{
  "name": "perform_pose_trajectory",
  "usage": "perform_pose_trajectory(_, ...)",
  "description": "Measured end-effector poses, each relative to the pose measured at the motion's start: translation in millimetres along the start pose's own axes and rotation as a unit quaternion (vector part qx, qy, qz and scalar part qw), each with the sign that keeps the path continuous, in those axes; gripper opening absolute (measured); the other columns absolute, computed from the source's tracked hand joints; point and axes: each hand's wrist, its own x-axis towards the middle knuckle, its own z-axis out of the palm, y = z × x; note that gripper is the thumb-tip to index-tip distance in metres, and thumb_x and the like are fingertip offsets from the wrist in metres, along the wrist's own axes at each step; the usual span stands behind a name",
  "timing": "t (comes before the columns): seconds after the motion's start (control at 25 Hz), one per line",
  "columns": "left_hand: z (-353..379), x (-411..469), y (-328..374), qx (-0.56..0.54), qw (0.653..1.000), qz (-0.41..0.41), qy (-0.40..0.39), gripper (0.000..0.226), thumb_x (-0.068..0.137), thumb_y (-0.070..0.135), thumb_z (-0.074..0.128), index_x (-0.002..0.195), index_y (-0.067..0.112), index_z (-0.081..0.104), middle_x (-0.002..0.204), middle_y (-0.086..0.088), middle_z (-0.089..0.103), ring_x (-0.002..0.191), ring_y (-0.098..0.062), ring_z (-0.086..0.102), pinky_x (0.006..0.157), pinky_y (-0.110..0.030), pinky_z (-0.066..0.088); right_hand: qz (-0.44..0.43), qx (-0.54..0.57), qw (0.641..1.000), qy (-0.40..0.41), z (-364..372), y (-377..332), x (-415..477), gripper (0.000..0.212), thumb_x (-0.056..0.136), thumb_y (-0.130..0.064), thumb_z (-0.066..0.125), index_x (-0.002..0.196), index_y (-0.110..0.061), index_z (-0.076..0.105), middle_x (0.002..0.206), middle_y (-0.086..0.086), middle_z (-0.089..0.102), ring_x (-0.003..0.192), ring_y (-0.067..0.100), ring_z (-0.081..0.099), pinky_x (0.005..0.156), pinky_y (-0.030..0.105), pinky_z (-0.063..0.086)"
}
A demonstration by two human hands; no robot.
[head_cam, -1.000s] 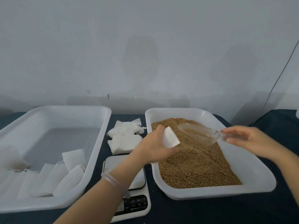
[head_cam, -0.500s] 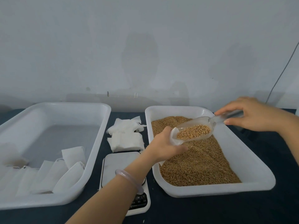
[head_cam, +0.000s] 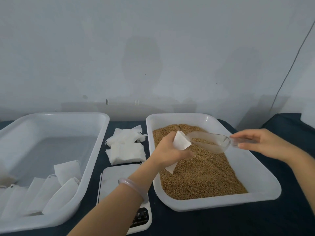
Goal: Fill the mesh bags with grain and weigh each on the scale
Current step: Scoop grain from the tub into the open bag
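Our left forearm crosses the scale [head_cam: 113, 180], hiding its display and part of its plate. Only a few buttons show, too small to read. The left hand [head_cam: 167, 150] is closed round a white bag [head_cam: 181, 142]. The bag's upper end stands out above the fist and one corner hangs below, but we cannot make out its mouth. The right hand [head_cam: 260, 143] is blurred, with fingers and thumb curled on the handle of the clear scoop [head_cam: 210, 142], which they mostly cover. The left tray [head_cam: 96, 150] is cut off by the frame, so the row of bags [head_cam: 58, 193] at its near end counts as at least five. The pile of bags [head_cam: 126, 150] is too merged to count.

We count two hands, two trays, one scoop, one scale, one held bag and one bracelet [head_cam: 131, 184] on the left wrist. The scale sits at the near edge of the bench [head_cam: 238, 222] between the trays, with the pile just behind it. The right tray [head_cam: 221, 204] holds the grain [head_cam: 201, 174]. Bag and scoop are over its far left part, and the scoop's lip meets the bag.

Half a second ago the scoop was raised, heaped and tipped at the bag, with the right hand up near the tray's far right corner. Now the scoop lies lower, close over the grain, carrying only a thin layer, and the right hand has dropped with it.
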Motion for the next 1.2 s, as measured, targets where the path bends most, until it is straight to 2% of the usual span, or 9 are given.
perform_pose_trajectory(0.16, 9, 4, -3, -0.019, 1.0, 0.012, 0.0, 0.045, 0.069, 0.026, 0.082, 0.103, 0.026, 0.053, 0.091, 0.004, 0.059, 0.081, -0.012, 0.058, 0.069, -0.024, 0.049, -0.022, -0.048, 0.998, 0.039, -25, -3, 0, 0.032, 0.08, -0.017, 0.072, 0.097, -0.043, 0.068, 0.101, -0.023, 0.068, 0.101, -0.01, 0.057, 0.09, 0.021, 0.039)
perform_pose_trajectory(0.36, 22, 7, -9, 0.026, 0.999, 0.009, -0.017, 0.042, 0.067, 0.032, 0.082, 0.093, 0.032, 0.049, 0.089, 0.008, 0.056, 0.076, -0.007, 0.056, 0.055, -0.015, 0.045, -0.048, -0.136, 0.99, 0.007, -30, -28, 8, 0.031, 0.083, -0.017, 0.07, 0.097, -0.045, 0.065, 0.104, -0.026, 0.064, 0.101, -0.009, 0.054, 0.093, 0.024, 0.037)
perform_pose_trajectory(0.48, 26, 8, -14, 0.062, 0.998, -0.018, -0.021, 0.055, 0.066, 0.042, 0.081, 0.109, 0.027, 0.05, 0.095, 0.012, 0.053, 0.086, -0.009, 0.054, 0.069, -0.024, 0.047, -0.067, -0.184, 0.981, -0.01, -24, -42, 16, 0.033, 0.084, -0.018, 0.069, 0.1, -0.045, 0.061, 0.106, -0.025, 0.06, 0.1, -0.006, 0.052, 0.095, 0.024, 0.036)
perform_pose_trajectory(0.56, 27, 9, -16, 0.089, 0.996, -0.03, -0.006, 0.068, 0.065, 0.048, 0.08, 0.12, 0.023, 0.049, 0.1, 0.013, 0.052, 0.095, -0.013, 0.053, 0.076, -0.029, 0.045, -0.087, -0.223, 0.971, -0.002, -24, -50, 21, 0.032, 0.083, -0.021, 0.07, 0.101, -0.046, 0.061, 0.101, -0.028, 0.057, 0.094, -0.011, 0.046, 0.093, 0.021, 0.03)
perform_pose_trajectory(0.64, 26, 9, -17, 0.098, 0.995, -0.029, 0.016, 0.073, 0.064, 0.05, 0.079, 0.125, 0.022, 0.049, 0.102, 0.013, 0.054, 0.095, -0.011, 0.053, 0.072, -0.024, 0.042, -0.102, -0.258, 0.961, 0.008, -26, -58, 25, 0.03, 0.083, -0.025, 0.069, 0.103, -0.046, 0.061, 0.098, -0.029, 0.057, 0.092, -0.013, 0.042, 0.099, 0.023, 0.022)
perform_pose_trajectory(0.72, 26, 8, -16, 0.096, 0.995, -0.023, 0.034, 0.07, 0.064, 0.052, 0.078, 0.122, 0.023, 0.051, 0.095, 0.017, 0.053, 0.089, -0.006, 0.052, 0.064, -0.019, 0.038, -0.107, -0.282, 0.953, 0.006, -28, -65, 28, 0.028, 0.084, -0.026, 0.068, 0.102, -0.046, 0.059, 0.103, -0.024, 0.06, 0.098, -0.01, 0.045, 0.111, 0.027, 0.009)
perform_pose_trajectory(0.84, 27, 8, -16, 0.104, 0.993, -0.022, 0.048, 0.062, 0.064, 0.056, 0.076, 0.113, 0.026, 0.053, 0.089, 0.017, 0.053, 0.082, -0.003, 0.052, 0.06, -0.021, 0.039, -0.102, -0.308, 0.946, 0.008, -30, -73, 30, 0.027, 0.086, -0.027, 0.066, 0.104, -0.046, 0.059, 0.11, -0.018, 0.062, 0.11, 0.0, 0.046, 0.115, 0.032, 0.0)
perform_pose_trajectory(1.04, 28, 6, -18, 0.122, 0.991, -0.018, 0.047, 0.061, 0.068, 0.047, 0.078, 0.116, 0.03, 0.047, 0.091, 0.021, 0.049, 0.078, 0.003, 0.05, 0.055, -0.012, 0.034, -0.094, -0.318, 0.943, 0.007, -32, -76, 33, 0.027, 0.086, -0.026, 0.066, 0.102, -0.047, 0.059, 0.112, -0.017, 0.063, 0.107, -0.003, 0.043, 0.115, 0.033, -0.001)
perform_pose_trajectory(1.2, 27, 7, -19, 0.1, 0.994, -0.032, 0.038, 0.051, 0.073, 0.036, 0.076, 0.112, 0.031, 0.044, 0.091, 0.016, 0.05, 0.076, 0.0, 0.051, 0.051, -0.009, 0.035, -0.094, -0.299, 0.95, 0.0, -30, -73, 33, 0.029, 0.085, -0.025, 0.067, 0.098, -0.049, 0.057, 0.109, -0.018, 0.062, 0.111, 0.0, 0.047, 0.113, 0.031, 0.002)
